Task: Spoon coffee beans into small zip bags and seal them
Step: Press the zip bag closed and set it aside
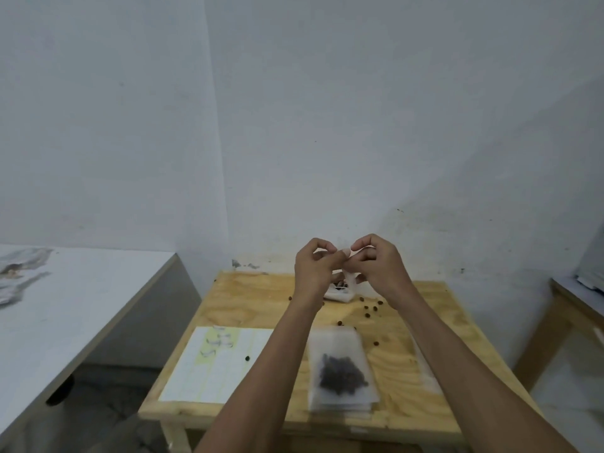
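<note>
Both hands are raised above the far part of the small plywood table (248, 308). My left hand (315, 266) and my right hand (376, 263) pinch the top of a small clear zip bag (349, 278) between them; the bag hangs down behind the fingers, mostly hidden. Below the hands lies a white item with dark beans in it (340, 291), blurred. Nearer to me, a pile of coffee beans (341, 376) sits on a stack of clear zip bags (343, 367).
Loose beans (371, 310) are scattered over the table's far right. A lined paper sheet (215, 364) lies on the left half. A grey table (65, 308) with papers stands to the left, and a wooden stand (568, 308) to the right.
</note>
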The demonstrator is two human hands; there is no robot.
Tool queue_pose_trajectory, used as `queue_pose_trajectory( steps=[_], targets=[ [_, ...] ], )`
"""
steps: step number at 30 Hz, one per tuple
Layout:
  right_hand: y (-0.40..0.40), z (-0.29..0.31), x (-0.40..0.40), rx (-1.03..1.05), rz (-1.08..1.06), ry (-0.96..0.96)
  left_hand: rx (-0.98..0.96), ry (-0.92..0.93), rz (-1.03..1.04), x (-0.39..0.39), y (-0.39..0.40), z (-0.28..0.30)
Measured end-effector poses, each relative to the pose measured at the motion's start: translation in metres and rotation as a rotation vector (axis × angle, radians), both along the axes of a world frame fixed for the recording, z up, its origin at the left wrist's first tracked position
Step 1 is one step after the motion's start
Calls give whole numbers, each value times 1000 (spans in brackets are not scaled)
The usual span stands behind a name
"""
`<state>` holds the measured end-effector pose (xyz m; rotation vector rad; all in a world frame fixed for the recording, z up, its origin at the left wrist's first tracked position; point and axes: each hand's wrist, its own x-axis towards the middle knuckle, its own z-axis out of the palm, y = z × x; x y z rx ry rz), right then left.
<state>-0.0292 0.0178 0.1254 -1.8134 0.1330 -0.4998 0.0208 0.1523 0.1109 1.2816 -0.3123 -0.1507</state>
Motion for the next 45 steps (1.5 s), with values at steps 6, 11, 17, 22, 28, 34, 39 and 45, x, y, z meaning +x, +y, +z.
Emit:
queue_pose_trajectory(
  steps=[6, 11, 17, 22, 28, 34, 39, 45],
  targets=[
    [2, 0, 3, 89, 81, 7, -82, 82, -47, 2, 10, 1],
    [0, -3, 6, 109, 88, 27, -63, 44, -46, 8, 14, -3],
    [8, -10, 12, -184, -75, -22, 239, -289, 133, 13, 7, -11],
    [14, -16, 16, -442, -161, -22, 412, -334, 270, 13, -2, -15],
    [19, -12, 16, -493, -171, -25, 229, -151, 196, 6, -1, -20],
    [13, -13, 17, -498, -142, 53, 310, -204, 219, 9, 3, -22],
    [16, -19, 17, -526, -177, 55, 431, -299, 204, 14, 1, -26],
    [12, -26, 17, -622, -230, 36, 689, -545, 267, 18, 12, -27]
  ],
)
